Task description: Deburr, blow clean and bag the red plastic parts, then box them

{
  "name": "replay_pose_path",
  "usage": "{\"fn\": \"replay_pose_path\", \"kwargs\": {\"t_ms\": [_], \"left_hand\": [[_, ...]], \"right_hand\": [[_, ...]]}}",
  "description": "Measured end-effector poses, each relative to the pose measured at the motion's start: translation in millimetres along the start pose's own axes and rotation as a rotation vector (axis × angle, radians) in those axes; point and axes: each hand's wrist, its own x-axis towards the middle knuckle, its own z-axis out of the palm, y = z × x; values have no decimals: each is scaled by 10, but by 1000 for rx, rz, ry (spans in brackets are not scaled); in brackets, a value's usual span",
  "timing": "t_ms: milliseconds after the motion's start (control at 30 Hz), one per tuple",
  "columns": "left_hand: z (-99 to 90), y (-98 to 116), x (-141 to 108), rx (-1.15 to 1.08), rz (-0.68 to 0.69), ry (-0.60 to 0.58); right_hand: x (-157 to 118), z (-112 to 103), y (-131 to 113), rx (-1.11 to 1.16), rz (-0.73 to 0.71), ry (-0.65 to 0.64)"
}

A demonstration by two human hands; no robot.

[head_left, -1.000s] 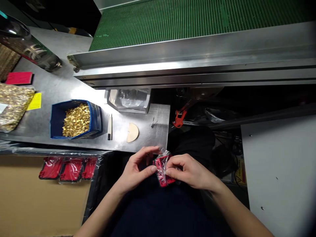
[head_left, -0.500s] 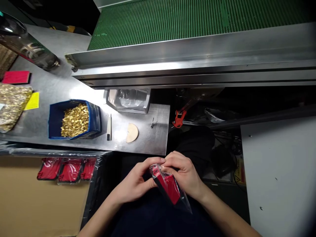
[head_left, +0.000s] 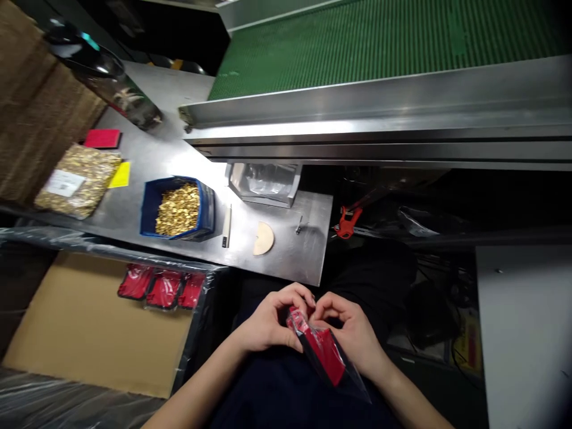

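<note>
Between my hands, above my lap, is a red and black piece in a clear plastic bag (head_left: 328,354), tilted with its lower end toward the right. My left hand (head_left: 279,319) grips the bag's upper left end, thumb below and fingers curled over the top. My right hand (head_left: 351,330) pinches the top of the bag from the other side with bent fingers. The fingertips of both hands almost meet at the bag's upper edge. Loose clear film hangs past the piece's lower right end. What lies right under the fingertips is hidden.
Left, a lined box (head_left: 102,333) holds several bagged red pieces (head_left: 165,289). On the metal table (head_left: 304,262) are a blue bin (head_left: 208,211) of small brass-coloured parts, a cutter knife (head_left: 227,226), a wooden half-disc (head_left: 263,238) and a grey tray (head_left: 263,185). A green conveyor (head_left: 357,47) runs behind.
The view has swung left, so more of the box and the table's left side shows. My left fingers have curled in and the right fingertips have shifted at the bag's top edge.
</note>
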Motion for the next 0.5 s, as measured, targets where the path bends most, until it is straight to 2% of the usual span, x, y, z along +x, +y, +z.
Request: {"fn": "replay_pose_path", "kwargs": {"t_ms": [133, 200, 267, 333, 400, 467, 500], "left_hand": [[37, -96, -37, -356, -29, 96], [76, -145, -56, -496, -24, 151], [91, -155, -94, -525, 2, 177], [31, -89, -204, -539, 61, 226], [-149, 81, -449, -489, 187, 397], [-465, 368, -860, -326, 329, 698], [-669, 548, -1118, -177, 337, 864]], "right_hand": [[-40, -72, -103, 60, 43, -314], [-47, -54, -131, 60, 41, -413], [-34, 3, -125, 4, 17, -411], [1, 68, -86, -80, -12, -342], [51, 103, -29, -179, -31, -249], [104, 88, 31, -292, -46, -182], [129, 64, 59, -343, -62, -162]]}}
